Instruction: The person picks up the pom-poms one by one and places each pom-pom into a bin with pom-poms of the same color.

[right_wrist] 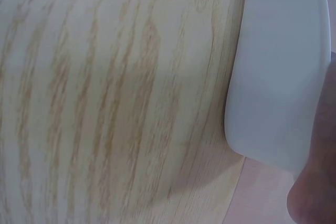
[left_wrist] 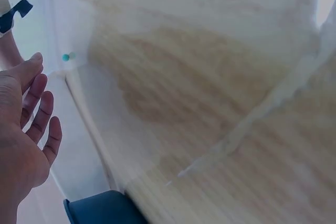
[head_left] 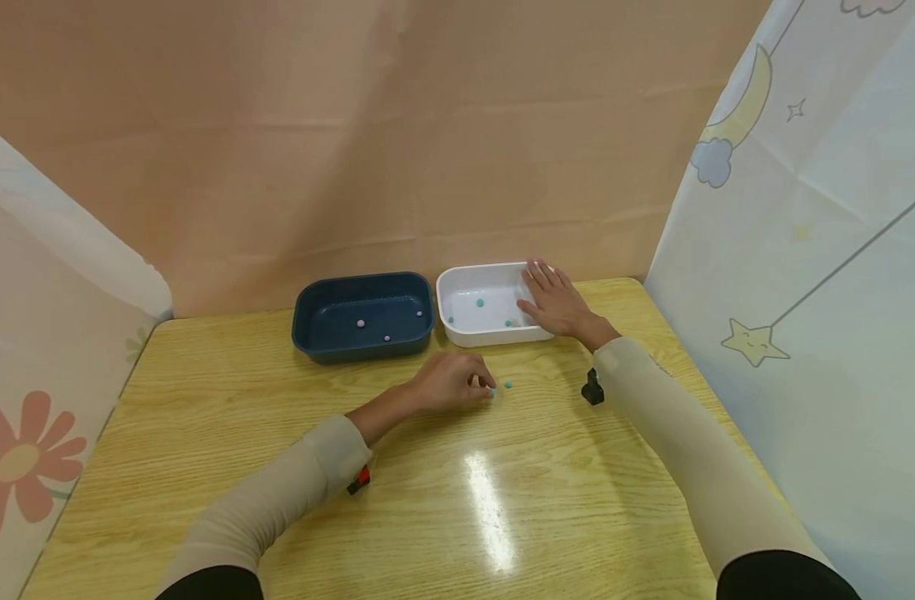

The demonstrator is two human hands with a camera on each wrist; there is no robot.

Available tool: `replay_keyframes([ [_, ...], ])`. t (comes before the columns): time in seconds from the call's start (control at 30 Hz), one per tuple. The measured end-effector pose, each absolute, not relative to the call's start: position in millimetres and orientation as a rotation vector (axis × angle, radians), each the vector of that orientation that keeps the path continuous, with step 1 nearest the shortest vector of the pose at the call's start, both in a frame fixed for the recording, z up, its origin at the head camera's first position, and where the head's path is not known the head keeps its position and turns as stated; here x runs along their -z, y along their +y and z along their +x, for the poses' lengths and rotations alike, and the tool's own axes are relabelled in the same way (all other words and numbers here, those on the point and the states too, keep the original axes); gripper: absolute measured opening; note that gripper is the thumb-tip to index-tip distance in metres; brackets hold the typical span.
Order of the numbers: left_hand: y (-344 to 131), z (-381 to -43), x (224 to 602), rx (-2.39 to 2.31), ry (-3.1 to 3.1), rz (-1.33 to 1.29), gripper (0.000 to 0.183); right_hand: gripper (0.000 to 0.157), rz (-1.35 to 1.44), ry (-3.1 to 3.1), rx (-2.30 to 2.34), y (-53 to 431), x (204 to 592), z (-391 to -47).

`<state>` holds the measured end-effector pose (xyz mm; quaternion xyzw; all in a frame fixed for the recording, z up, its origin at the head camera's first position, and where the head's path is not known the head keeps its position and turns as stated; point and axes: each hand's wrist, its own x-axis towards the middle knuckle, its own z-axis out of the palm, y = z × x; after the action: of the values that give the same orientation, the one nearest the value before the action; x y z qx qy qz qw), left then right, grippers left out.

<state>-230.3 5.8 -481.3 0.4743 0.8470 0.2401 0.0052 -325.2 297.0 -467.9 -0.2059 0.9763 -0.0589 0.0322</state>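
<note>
My left hand [head_left: 448, 382] is low over the table, thumb and forefinger pinching a small teal bead [head_left: 492, 391]. A second teal bead [head_left: 508, 384] lies on the wood just right of those fingertips. The right hand [head_left: 553, 304] rests with extended fingers over the right end of a white rectangular tub [head_left: 495, 338], covering part of its rim. Several teal beads, one of them a bead [head_left: 480, 302] near the middle, are on the tub's floor. In the left wrist view the fingers hide the pinched bead.
Left of the white tub stands a dark blue tub [head_left: 363, 350] with pink beads [head_left: 361, 323] in it. Both tubs are at the back of the wooden table [head_left: 225, 400], before a brown backdrop [head_left: 315, 150]. A printed sheet [head_left: 825, 275] borders the right side.
</note>
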Motion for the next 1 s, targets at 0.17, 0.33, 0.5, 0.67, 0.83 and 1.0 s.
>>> replay_keyframes([
  [0.17, 4.6, -235.2, 472.1, -0.789, 2.677, 1.524, 0.012, 0.079, -0.637, 3.011, 0.182, 298.0, 469.0, -326.4],
  [0.33, 3.0, -239.0, 462.8, -0.770, 2.780, 1.480, 0.011, 0.078, -0.631, 3.009, 0.178, 295.6, 466.0, -323.0],
  [0.5, 0.0, -246.5, 450.2, -0.848, 2.829, 1.416, 0.007, 0.077, -0.625, 3.009, 0.177, 293.7, 465.4, -321.5],
  [0.67, -3.9, -256.0, 439.7, -0.928, 2.857, 1.357, 0.008, 0.076, -0.620, 3.010, 0.165, 293.7, 465.5, -321.7],
  [0.83, -8.3, -265.3, 434.9, -0.954, 2.901, 1.286, 0.011, 0.076, -0.632, 3.016, 0.159, 293.5, 465.5, -322.7],
  [1.0, -10.9, -273.9, 433.4, -0.970, 2.944, 1.218, 0.013, 0.075, -0.635, 3.015, 0.174, 294.8, 465.4, -323.1],
])
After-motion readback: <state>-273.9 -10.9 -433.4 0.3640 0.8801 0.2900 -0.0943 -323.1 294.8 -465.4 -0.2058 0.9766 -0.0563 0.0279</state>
